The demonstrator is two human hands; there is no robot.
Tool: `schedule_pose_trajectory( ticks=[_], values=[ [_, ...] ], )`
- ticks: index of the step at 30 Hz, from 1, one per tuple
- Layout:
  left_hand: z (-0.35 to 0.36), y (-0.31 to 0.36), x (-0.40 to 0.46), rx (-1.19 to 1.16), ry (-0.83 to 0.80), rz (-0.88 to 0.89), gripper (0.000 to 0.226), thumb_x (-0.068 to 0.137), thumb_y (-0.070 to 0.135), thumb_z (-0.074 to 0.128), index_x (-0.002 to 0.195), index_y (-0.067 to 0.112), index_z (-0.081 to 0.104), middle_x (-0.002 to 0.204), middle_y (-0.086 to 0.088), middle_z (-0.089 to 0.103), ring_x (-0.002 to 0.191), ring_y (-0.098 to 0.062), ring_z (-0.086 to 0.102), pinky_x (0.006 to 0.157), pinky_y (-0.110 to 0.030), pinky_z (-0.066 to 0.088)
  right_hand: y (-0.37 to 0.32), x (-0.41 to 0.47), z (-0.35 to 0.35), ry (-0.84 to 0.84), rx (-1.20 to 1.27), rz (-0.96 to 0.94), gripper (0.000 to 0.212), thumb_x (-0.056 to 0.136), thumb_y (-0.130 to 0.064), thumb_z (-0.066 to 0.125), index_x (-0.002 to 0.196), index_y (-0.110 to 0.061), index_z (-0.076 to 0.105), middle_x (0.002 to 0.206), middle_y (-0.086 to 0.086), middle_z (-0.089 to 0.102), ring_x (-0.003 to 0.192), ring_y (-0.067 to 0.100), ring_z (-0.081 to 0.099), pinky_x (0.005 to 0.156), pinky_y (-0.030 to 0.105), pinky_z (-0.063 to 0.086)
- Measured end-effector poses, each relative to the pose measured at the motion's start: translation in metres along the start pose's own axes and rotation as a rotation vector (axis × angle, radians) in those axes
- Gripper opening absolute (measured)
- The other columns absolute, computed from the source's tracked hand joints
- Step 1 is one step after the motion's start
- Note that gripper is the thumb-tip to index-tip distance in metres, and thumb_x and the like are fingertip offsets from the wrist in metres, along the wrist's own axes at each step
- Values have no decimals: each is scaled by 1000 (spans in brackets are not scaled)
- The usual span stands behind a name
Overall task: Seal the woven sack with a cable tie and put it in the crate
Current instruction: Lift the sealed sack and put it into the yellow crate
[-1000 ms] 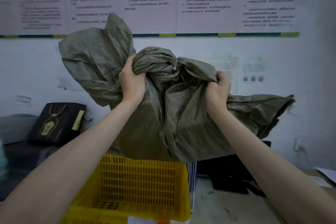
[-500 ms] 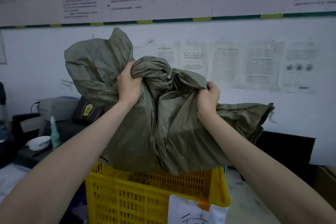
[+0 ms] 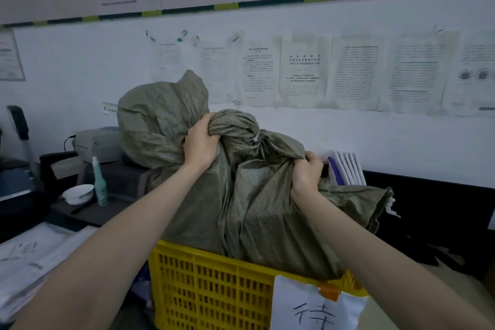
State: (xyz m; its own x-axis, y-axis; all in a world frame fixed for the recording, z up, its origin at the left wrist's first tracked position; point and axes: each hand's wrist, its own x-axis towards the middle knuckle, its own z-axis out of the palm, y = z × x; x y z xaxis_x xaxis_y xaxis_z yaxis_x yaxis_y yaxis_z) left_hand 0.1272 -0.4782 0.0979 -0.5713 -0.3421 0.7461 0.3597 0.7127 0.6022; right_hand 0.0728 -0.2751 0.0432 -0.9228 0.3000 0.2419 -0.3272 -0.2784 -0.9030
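An olive-green woven sack (image 3: pixel 249 203) fills the middle of the view, its lower part sunk into the top of a yellow slatted plastic crate (image 3: pixel 214 286). The sack's neck is bunched, and a pale cable tie (image 3: pixel 255 139) circles it. My left hand (image 3: pixel 199 143) grips the bunched neck just left of the tie. My right hand (image 3: pixel 308 171) clutches a fold of the sack on its right side. A loose flap of sack sticks up at the left, and a frayed end hangs out to the right.
A white paper label (image 3: pixel 313 308) with an orange clip hangs on the crate's front. To the left a dark desk holds a white bowl (image 3: pixel 78 193), a green spray bottle (image 3: pixel 99 182) and a grey printer (image 3: pixel 96 143). Binders (image 3: pixel 345 169) stand behind the sack. Papers cover the wall.
Both hands have brought the sack down; its bottom now sits inside the yellow crate instead of hanging above it. The grips are unchanged.
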Motion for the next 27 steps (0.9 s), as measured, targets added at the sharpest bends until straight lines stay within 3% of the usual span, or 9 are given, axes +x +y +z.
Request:
schedule_pose_trajectory(
  ticks=[4, 9, 12, 15, 19, 23, 25, 27],
  values=[
    [21, -12, -7, 47, -55, 19, 37, 89, 5, 54, 123, 17, 60, 117, -5, 68, 108, -26, 61, 90, -39, 49, 22, 7, -13, 22, -6, 59, 27, 88, 6, 42, 73, -11, 57, 77, 11, 58, 79, 25, 52, 72, 36, 44],
    [45, -49, -39, 86, -129, -88, 35, 90, 8, 53, 123, 18, 59, 116, -6, 67, 106, -28, 61, 89, -42, 49, 59, 3, -30, 12, -106, 111, 28, 87, 7, 43, 74, -11, 60, 78, 12, 61, 77, 24, 53, 70, 34, 44],
    [53, -78, -58, 222, -194, -115, 39, 90, 12, 54, 128, 20, 54, 119, -7, 65, 109, -30, 59, 88, -46, 49, 86, 0, -36, -17, -218, 153, 21, 87, 5, 45, 83, -4, 62, 80, 14, 64, 79, 27, 56, 72, 38, 48],
    [55, -100, -74, 398, -316, -101, 44, 90, 15, 55, 133, 20, 47, 124, -9, 59, 113, -33, 54, 89, -52, 46, 107, -3, -49, -84, -413, 193, 25, 91, 3, 42, 97, -6, 65, 97, 17, 67, 90, 32, 61, 82, 45, 53],
    [59, -103, -91, 574, -436, -34, 49, 92, 22, 55, 138, 20, 39, 126, -11, 54, 116, -34, 50, 90, -51, 45, 118, 6, -75, -208, -708, 203, 33, 92, 1, 42, 118, -5, 62, 116, 15, 65, 105, 34, 59, 90, 42, 51],
    [68, -91, -112, 889, -586, 27, 62, 94, 38, 54, 146, 23, 26, 135, -13, 43, 122, -38, 43, 94, -52, 40, 107, 16, -98, -364, -988, 196, 29, 92, -2, 43, 115, -2, 62, 106, 12, 62, 100, 33, 59, 74, 33, 48],
    [72, -84, -119, 1044, -636, 75, 69, 93, 47, 51, 149, 25, 17, 138, -17, 38, 120, -41, 43, 93, -50, 40, 103, 17, -113, -454, -1130, 150, 24, 91, -4, 46, 107, -3, 64, 101, 14, 65, 89, 32, 61, 69, 39, 53],
    [74, -77, -116, 1177, -665, 124, 75, 91, 57, 45, 150, 25, 11, 139, -20, 38, 118, -43, 44, 91, -48, 40, 100, 15, -123, -564, -1310, 84, 20, 90, -9, 47, 102, -7, 63, 99, 15, 65, 87, 33, 61, 74, 45, 55]
  ],
)
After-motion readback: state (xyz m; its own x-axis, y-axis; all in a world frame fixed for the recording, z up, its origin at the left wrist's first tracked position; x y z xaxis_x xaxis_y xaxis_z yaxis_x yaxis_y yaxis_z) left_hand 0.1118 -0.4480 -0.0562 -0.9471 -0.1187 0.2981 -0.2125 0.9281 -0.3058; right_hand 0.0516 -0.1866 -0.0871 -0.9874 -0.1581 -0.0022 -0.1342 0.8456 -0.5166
